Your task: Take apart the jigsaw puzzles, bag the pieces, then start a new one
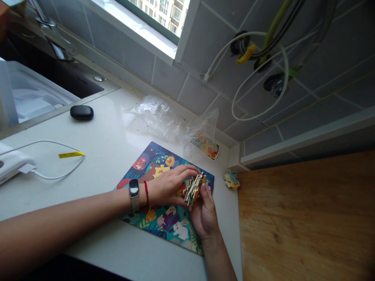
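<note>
A colourful jigsaw puzzle board (pixel 164 224) with animals lies flat on the white counter (pixel 105 140). Above its right part, both hands grip a stack of loose puzzle pieces (pixel 193 189) held on edge. My left hand (pixel 168 185), with a watch and a red string at the wrist, closes on the stack from the left. My right hand (pixel 205 212) closes on it from below and the right. A few loose pieces (pixel 231 180) lie at the counter's right edge.
Clear plastic bags (pixel 164 117) lie behind the puzzle, one holding a printed card (pixel 205 146). A black case (pixel 81 112), a white cable with a yellow tag (pixel 71 155) and a white device (pixel 10 164) sit to the left. Sink (pixel 32 97) at far left, wooden surface (pixel 307 218) to the right.
</note>
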Tool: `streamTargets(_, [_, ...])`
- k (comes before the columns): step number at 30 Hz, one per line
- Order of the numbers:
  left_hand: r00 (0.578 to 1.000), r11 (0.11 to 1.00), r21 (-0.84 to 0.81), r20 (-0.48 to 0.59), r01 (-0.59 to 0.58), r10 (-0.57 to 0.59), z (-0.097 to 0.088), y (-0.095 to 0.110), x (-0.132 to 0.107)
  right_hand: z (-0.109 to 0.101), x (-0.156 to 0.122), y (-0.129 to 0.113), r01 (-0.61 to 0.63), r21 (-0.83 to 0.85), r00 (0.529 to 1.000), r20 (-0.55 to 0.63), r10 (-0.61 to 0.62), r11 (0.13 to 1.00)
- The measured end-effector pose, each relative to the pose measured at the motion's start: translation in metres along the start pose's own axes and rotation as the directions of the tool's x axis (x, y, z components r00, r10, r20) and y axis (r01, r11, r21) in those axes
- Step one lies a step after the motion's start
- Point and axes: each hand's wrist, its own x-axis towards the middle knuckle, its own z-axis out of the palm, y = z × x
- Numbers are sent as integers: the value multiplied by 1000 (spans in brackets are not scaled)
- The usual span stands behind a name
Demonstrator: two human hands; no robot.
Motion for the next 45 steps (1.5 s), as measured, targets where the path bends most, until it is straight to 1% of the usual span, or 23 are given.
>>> streamTargets(3, [999,999,-30,45,14,-13,1,1,-2,3,-4,4,-85,51,996,17,84,995])
streamTargets(7, [996,997,-68,92,19,-13,3,-1,-5,7,-6,6,-136,90,990,37,133,987])
streamTargets(11, [996,990,-134,78,49,-39,2,0,-4,10,-9,7,-181,69,981,87,175,981])
streamTargets(13, [997,982,-175,54,67,-58,1,3,-2,10,-10,7,-204,76,975,104,196,976])
streamTargets(15, [998,978,-202,26,58,-53,-1,6,0,11,-11,6,-218,98,972,111,207,971])
streamTargets(18, [1000,978,-207,3,27,-27,-1,7,0,12,-11,7,-225,115,970,118,211,968])
streamTargets(22, [1000,978,-206,10,7,-5,-1,7,0,10,-11,10,-233,99,968,122,221,967])
streamTargets(27, [999,969,-240,6,-49,52,0,7,0,9,-12,14,-239,83,967,113,229,968])
streamTargets(29, [999,972,-234,23,-31,38,1,7,-2,10,-12,14,-240,77,967,108,232,968])
streamTargets(31, [999,974,-227,51,11,0,2,6,-4,12,-12,13,-235,65,968,110,227,970])
streamTargets(34, [997,972,-231,75,47,-30,3,4,-5,15,-12,12,-220,52,969,131,212,974])
streamTargets(41, [996,976,-204,18,-79,84,2,6,1,15,-15,12,-247,64,959,163,234,967])
streamTargets(45, [998,971,-227,-21,-70,67,2,7,2,15,-17,11,-241,58,956,185,227,969])
